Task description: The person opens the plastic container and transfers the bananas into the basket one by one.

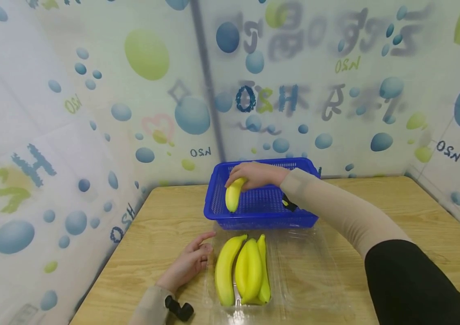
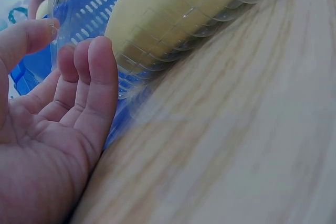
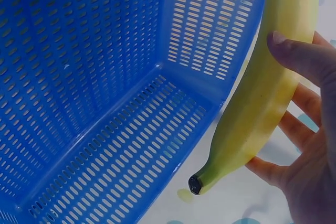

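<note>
My right hand [image 1: 254, 175] grips a yellow banana [image 1: 234, 195] above the left part of the blue plastic basket [image 1: 266, 222]. In the right wrist view the thumb lies across this banana [image 3: 257, 93], its dark tip pointing down beside the basket wall [image 3: 215, 19]. My left hand [image 1: 189, 262] rests at the left side of a clear plastic container [image 1: 311, 271], its fingers loosely bent. The left wrist view has its fingertips [image 2: 100, 51] close against the clear wall. Several bananas [image 1: 224, 271] lie side by side in the container's left half.
A wooden table [image 1: 165, 212] carries the basket at the back and the container in front of it. Behind stands a pale curtain [image 1: 230, 135] printed with blue and green dots, close to the table's far edge. Both wrists wear small black devices [image 1: 179, 309].
</note>
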`<state>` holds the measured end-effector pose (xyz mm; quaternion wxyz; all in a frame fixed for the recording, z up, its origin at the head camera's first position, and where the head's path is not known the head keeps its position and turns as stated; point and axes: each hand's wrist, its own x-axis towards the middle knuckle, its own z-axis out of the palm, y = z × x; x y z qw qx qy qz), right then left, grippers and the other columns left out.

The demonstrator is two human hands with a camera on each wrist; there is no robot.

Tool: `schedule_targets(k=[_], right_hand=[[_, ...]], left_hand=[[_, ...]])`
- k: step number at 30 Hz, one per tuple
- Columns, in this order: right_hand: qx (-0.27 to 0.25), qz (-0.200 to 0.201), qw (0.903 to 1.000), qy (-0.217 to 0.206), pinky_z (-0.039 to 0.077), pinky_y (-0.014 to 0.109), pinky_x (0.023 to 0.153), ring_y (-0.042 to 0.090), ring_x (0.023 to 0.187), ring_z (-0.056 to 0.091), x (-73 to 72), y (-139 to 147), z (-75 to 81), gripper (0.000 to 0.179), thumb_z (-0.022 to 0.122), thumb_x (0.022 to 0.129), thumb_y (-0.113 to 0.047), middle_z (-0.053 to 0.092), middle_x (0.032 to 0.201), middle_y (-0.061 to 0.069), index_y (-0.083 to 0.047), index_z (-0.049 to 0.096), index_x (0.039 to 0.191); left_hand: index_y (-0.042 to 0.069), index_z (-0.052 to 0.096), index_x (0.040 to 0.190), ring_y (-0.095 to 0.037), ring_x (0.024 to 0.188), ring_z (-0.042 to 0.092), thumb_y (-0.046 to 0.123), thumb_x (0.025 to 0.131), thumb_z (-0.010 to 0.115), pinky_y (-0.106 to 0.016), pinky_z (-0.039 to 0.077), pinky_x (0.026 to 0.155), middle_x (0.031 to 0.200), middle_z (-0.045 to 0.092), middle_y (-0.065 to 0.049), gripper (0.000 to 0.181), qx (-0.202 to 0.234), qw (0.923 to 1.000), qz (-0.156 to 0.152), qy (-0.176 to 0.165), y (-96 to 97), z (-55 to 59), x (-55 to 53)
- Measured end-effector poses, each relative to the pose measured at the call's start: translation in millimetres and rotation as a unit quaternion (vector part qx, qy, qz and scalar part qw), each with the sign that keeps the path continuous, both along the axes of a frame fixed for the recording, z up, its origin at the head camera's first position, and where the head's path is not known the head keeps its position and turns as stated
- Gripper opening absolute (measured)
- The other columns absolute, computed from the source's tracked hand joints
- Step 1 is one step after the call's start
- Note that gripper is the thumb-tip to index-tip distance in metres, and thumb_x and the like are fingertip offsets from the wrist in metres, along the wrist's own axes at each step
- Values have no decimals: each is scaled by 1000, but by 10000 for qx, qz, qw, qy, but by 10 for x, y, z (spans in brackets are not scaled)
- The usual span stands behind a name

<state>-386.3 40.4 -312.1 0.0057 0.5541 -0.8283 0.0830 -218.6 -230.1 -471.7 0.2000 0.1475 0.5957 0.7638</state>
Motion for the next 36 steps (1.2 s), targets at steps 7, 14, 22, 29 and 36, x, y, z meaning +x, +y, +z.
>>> schedule_targets(k=[7, 14, 22, 29, 36], right_hand=[[132, -161, 9997, -118, 40, 41, 103, 24, 123, 48, -77, -60, -50, 41, 69, 89, -9, 56, 132, 4, -23, 66, 127], [306, -362, 9986, -250, 38, 47, 103, 23, 123, 47, -107, -112, -68, 41, 68, 89, -8, 56, 132, 3, -24, 66, 127], [464, -453, 9973, -354, 41, 43, 103, 22, 122, 48, -146, -170, -117, 40, 69, 89, -9, 57, 130, 3, -24, 67, 126], [577, -533, 9960, -434, 41, 43, 102, 23, 122, 49, -198, -201, -169, 40, 68, 89, -7, 58, 129, 4, -23, 67, 126], [649, -537, 9960, -304, 41, 46, 102, 25, 122, 49, -212, -185, -180, 40, 69, 89, -8, 58, 129, 5, -21, 66, 126]], left_hand=[[-1, 21, 148, -5, 71, 53, 5, 100, 46, -23, 52, 68, 94, 53, 3, 55, -35, 10000, 22, 17, -7, 3, -5], [-2, 20, 149, -6, 71, 53, 6, 100, 46, -24, 52, 68, 93, 52, 3, 56, -56, 10000, 42, -43, -6, 19, -11], [-2, 18, 149, -6, 71, 54, 5, 101, 45, -25, 53, 68, 92, 52, 4, 55, -80, 9999, 67, -58, -12, 34, -14], [-2, 21, 148, -7, 71, 54, 5, 100, 45, -24, 52, 68, 93, 52, 2, 54, -85, 9999, 49, -55, -9, 28, -8], [0, 25, 147, -8, 73, 55, 5, 100, 46, -25, 52, 69, 95, 53, 0, 52, 6, 10000, -27, -39, 0, 39, 13]])
